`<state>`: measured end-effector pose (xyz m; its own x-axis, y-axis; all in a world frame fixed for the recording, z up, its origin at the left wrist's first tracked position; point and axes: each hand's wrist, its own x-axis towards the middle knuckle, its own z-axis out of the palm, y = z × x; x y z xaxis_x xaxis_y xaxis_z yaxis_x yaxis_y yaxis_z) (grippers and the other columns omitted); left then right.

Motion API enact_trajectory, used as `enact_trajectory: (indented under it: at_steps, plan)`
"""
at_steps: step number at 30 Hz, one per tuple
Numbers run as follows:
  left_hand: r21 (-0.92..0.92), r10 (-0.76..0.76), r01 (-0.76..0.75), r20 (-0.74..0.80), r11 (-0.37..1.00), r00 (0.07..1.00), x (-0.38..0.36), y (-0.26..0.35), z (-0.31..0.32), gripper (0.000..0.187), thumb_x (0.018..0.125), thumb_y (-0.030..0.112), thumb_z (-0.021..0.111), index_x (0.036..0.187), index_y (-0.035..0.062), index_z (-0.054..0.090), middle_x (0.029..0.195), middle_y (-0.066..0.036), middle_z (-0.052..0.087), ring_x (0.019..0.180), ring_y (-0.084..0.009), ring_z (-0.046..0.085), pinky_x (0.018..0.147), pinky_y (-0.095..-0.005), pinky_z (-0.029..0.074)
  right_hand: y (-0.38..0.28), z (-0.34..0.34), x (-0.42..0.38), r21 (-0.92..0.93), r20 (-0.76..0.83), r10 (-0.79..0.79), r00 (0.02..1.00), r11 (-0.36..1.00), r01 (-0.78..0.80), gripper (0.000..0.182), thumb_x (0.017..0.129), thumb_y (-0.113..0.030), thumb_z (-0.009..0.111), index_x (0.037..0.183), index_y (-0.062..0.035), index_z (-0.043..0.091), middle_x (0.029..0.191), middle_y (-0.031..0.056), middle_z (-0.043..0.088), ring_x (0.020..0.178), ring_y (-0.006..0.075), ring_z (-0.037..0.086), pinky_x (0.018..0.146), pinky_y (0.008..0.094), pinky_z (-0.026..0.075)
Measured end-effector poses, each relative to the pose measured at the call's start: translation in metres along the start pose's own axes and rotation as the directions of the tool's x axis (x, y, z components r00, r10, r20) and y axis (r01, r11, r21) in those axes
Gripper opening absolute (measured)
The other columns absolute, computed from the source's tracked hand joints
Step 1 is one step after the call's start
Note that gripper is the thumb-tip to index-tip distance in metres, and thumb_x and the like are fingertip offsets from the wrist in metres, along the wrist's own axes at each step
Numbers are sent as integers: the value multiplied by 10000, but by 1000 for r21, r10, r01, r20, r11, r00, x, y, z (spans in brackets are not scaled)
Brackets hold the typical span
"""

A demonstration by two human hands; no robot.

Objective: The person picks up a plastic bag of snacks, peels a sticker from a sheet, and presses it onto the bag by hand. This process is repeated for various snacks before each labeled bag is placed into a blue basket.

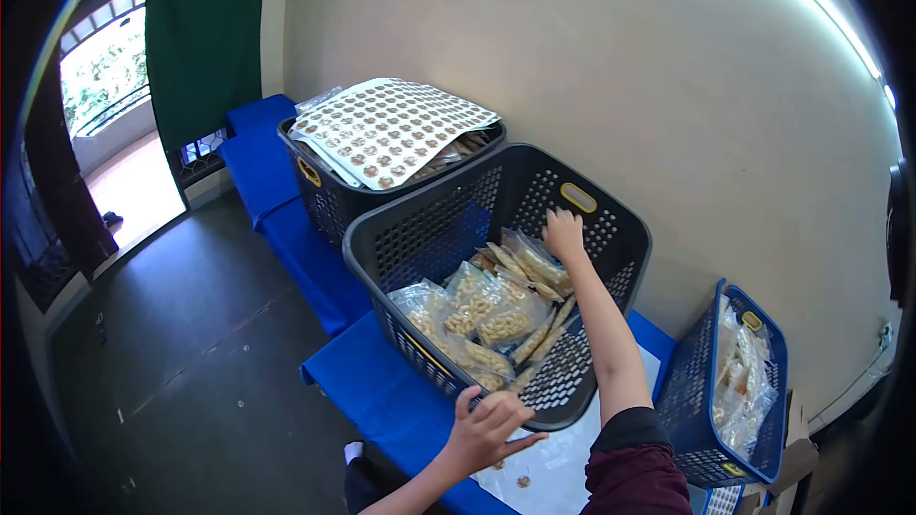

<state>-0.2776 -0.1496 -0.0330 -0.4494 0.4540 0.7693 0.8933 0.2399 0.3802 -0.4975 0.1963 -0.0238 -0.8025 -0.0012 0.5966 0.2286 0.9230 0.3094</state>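
Observation:
A large black perforated basket (pixel 420 193) stands in front of me, with several clear packets of pale, curved nuts, like cashews (pixel 475 298), piled inside. My right hand (pixel 565 234) reaches into its far right part, just above a packet (pixel 530 257) leaning there. Its fingers are curled, and anything in them is hidden. At the near rim is my left hand (pixel 489 427), thumb and fingers apart, holding nothing that I can see. Below it a white sheet (pixel 563 465) lies on the table, with a small round brown sticker (pixel 523 482) on it.
Behind stands another black basket (pixel 329 200), topped with sheets of round stickers (pixel 391 129). To the right is a blue basket (pixel 689 396) full of packets (pixel 744 381). Blue cloth (pixel 367 391) covers the tables. A wall (pixel 592 57) rises behind; a doorway (pixel 124 124) opens at left.

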Motion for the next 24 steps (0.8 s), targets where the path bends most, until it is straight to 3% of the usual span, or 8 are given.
enact_trajectory:
  at_steps: [4,7,10,11,14,17,21,24]
  plan:
    - [-22,54,-54,14,998,998,0,-3,5,281,685,416,672,829,193,578,846,54,532,926,-87,492,996,-395,137,6,46,-57,-158,610,-101,786,956,246,413,688,-241,580,1081,-116,558,1119,127,491,1089,296,413,857,506,319]
    - [-17,53,-53,-6,998,999,-5,5,12,272,746,409,609,897,191,551,882,58,531,973,-47,470,964,-360,178,-3,18,-65,-150,856,129,501,989,0,534,711,-261,554,1224,-137,471,1344,173,288,1232,326,274,984,523,195]
    - [-6,117,-117,-26,993,993,-5,11,14,274,693,408,665,850,205,568,844,57,527,939,-53,483,988,-387,143,7,50,-90,-166,917,181,357,983,-71,607,701,-268,571,1275,-148,416,1423,164,109,1289,339,169,1018,525,114]
    - [-23,130,-130,-9,991,991,-9,14,14,270,704,399,656,872,206,567,868,57,531,945,-41,483,983,-377,149,11,58,-111,-141,874,139,465,990,-31,576,698,-233,576,1246,-116,442,1381,152,239,1262,314,235,1000,528,165]
    - [-29,210,-209,43,977,977,-15,26,17,278,738,368,616,952,197,568,960,63,527,995,-29,475,971,-354,165,17,61,-130,-84,872,106,478,994,-68,499,689,-205,581,1169,-90,507,1285,124,376,1204,284,321,962,530,220]
    - [-79,203,-198,61,977,977,-26,36,25,248,756,327,597,967,201,566,989,71,524,1011,-32,472,985,-348,152,30,66,-152,-76,657,59,752,997,-12,396,680,-197,585,1059,-83,571,1130,99,481,1108,257,407,920,517,261]
    - [-101,201,-193,77,976,977,-25,43,22,233,746,291,611,957,205,566,985,82,525,1008,-31,473,1005,-346,122,31,24,-125,44,471,160,868,978,-204,286,648,-200,636,908,-87,601,1002,92,522,1029,215,462,885,511,283]
    - [-116,198,-182,148,976,969,-22,42,14,210,742,281,618,932,210,566,960,89,530,988,-34,484,1014,-347,109,42,13,-102,310,19,286,958,910,-277,152,670,-85,611,817,-56,581,912,97,548,912,208,526,817,425,375]
